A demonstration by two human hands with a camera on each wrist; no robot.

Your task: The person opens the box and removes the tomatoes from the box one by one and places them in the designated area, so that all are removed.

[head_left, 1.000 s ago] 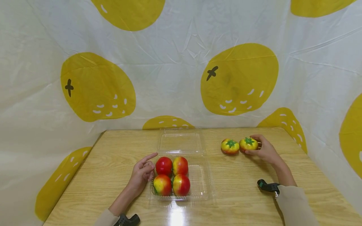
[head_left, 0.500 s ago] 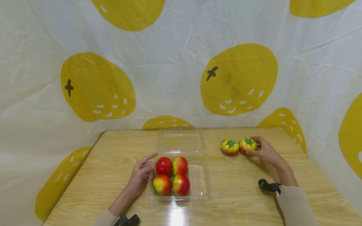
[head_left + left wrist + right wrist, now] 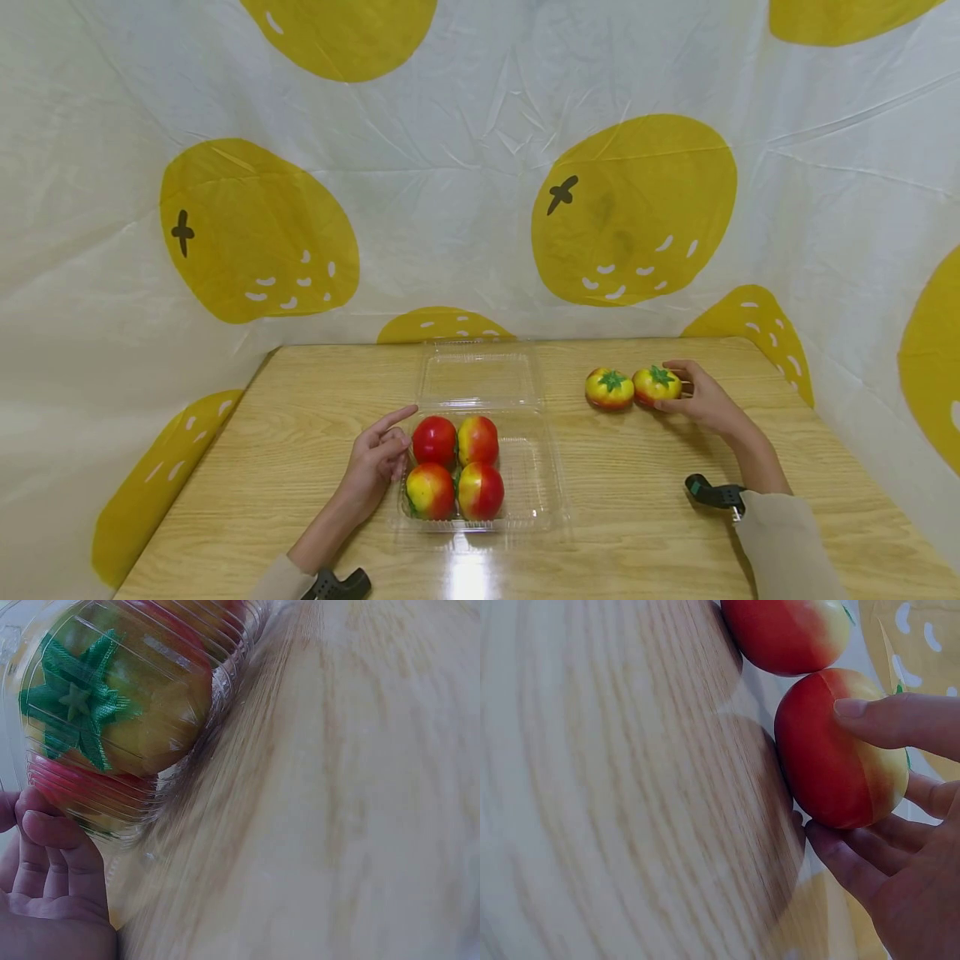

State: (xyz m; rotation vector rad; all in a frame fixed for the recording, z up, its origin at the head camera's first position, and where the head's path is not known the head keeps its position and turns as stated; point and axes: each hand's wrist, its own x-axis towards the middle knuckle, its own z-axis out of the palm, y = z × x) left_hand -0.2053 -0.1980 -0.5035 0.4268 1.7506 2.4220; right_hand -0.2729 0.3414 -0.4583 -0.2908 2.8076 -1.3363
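Note:
My right hand (image 3: 702, 398) holds a red-and-yellow toy tomato (image 3: 829, 761) with a green star-shaped calyx, thumb on one side and fingers round the other. The tomato rests on the table beside a similar toy tomato (image 3: 609, 389). At the middle front lies a clear plastic clamshell container (image 3: 528, 479), its lid (image 3: 480, 379) laid back. Several toy tomatoes (image 3: 435, 440) fill its left and middle parts. My left hand (image 3: 372, 458) holds the container's left edge with curled fingers while its index finger points out straight; the left wrist view shows the fingertips at the ribbed wall.
The wooden table (image 3: 630, 517) carries all of this. Behind it hangs a white curtain (image 3: 450, 225) printed with big yellow fruit. A black wrist device (image 3: 712, 493) sits on my right forearm and another (image 3: 337, 585) on the left.
My right hand and the tomato it holds have shifted very slightly, the tomato a little to the left. My left hand, the container and its contents stay in place.

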